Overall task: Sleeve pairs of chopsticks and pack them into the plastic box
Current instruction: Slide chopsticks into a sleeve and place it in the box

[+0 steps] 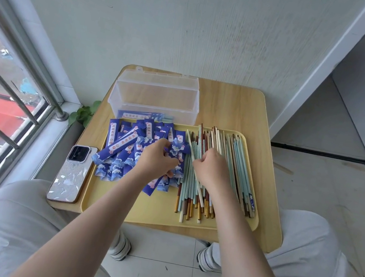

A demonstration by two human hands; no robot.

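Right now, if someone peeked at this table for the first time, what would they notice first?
Probably the heap of bright blue paper sleeves on the left of the yellow tray, with the left hand reaching in. Beside it lie many chopsticks, where the right hand grips a pale one.

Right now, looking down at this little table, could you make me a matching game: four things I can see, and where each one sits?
Things:
1. plastic box
2. phone
3. blue paper sleeves
4. loose chopsticks

Places:
A. left half of the yellow tray, under the left hand
B. on the table left of the tray, near the window
C. behind the tray, lid open, near the wall
D. right half of the tray, by the right hand

Pairs: 1-C, 2-B, 3-A, 4-D
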